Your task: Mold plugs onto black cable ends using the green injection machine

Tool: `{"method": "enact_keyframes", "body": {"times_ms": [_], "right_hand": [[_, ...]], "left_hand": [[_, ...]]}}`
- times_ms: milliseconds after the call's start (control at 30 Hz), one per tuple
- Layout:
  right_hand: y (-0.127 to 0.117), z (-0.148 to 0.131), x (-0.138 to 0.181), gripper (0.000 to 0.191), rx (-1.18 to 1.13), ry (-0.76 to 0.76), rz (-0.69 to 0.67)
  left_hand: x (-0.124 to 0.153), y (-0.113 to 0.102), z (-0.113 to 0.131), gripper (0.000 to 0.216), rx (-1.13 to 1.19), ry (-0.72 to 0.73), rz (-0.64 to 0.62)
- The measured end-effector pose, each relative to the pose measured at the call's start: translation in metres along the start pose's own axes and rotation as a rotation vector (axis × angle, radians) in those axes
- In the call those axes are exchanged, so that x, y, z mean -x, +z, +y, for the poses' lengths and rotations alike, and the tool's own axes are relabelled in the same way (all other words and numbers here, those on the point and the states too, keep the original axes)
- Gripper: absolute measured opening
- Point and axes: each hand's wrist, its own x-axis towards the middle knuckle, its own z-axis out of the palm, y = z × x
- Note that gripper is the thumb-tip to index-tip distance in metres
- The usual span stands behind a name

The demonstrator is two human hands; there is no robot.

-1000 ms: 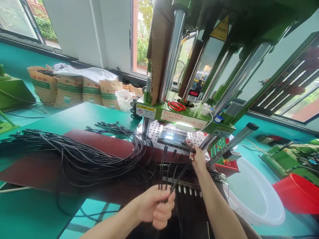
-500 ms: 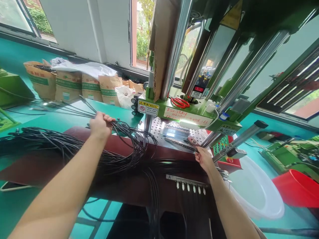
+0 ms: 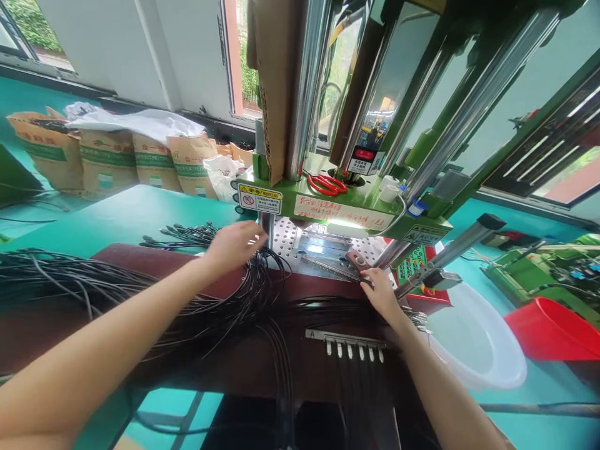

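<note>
My left hand [image 3: 237, 247] is over a coil of black cables [image 3: 255, 275], its fingers stretched out and apart, with nothing seen in them. Cable ends [image 3: 185, 234] fan out behind that wrist on the green table. At the machine's bed, my right hand [image 3: 380, 292] pinches the near end of a long thin metal bar [image 3: 328, 267]. The bar slants across the front of the perforated metal plate [image 3: 284, 234]. Closer to me, a metal strip marked A [image 3: 347, 337] holds a row of several silver connectors with black cables hanging down.
A green press [image 3: 337, 209] with upright steel columns rises ahead, red-handled scissors [image 3: 327, 184] on its ledge. A red control box [image 3: 422, 275], a white tub [image 3: 478, 344] and a red bucket [image 3: 557, 328] stand right. Paper sacks [image 3: 110, 159] line the wall.
My left hand has let go of the cable bunch, now lying on the table, and moved right over the coil. My right hand stays at the bar's end. The view has shifted slightly right.
</note>
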Motion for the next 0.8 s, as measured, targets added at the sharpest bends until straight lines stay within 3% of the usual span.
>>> {"method": "enact_keyframes", "body": {"times_ms": [67,100,200,300,400,567,667,800], "right_hand": [[-0.006,-0.016,0.009,0.02,0.086,-0.13,-0.021],[-0.009,-0.024,0.015,0.019,0.118,-0.197,-0.044],[-0.019,-0.045,0.036,0.018,0.151,-0.315,-0.132],[-0.029,-0.052,0.063,0.019,0.187,-0.372,-0.198],[-0.038,-0.045,0.093,0.02,0.224,-0.397,-0.218],[-0.047,-0.024,0.128,0.029,0.304,-0.396,-0.239],[-0.047,-0.018,0.132,0.043,0.347,-0.403,-0.282],[-0.045,-0.02,0.127,0.052,0.431,-0.422,-0.356]], "left_hand": [[0.006,0.014,0.036,0.031,0.004,0.395,-0.274],[0.008,0.023,0.048,0.032,0.005,0.507,-0.371],[0.01,0.045,0.059,0.035,-0.058,0.589,-0.492],[0.008,0.045,0.053,0.043,-0.146,0.531,-0.469],[0.01,0.025,0.046,0.053,-0.267,0.429,-0.463],[0.009,-0.004,0.012,0.065,-0.495,-0.013,-0.466],[0.004,0.003,-0.019,0.058,-0.394,-0.192,-0.449],[0.002,0.027,-0.038,0.055,-0.237,-0.22,-0.437]]}}
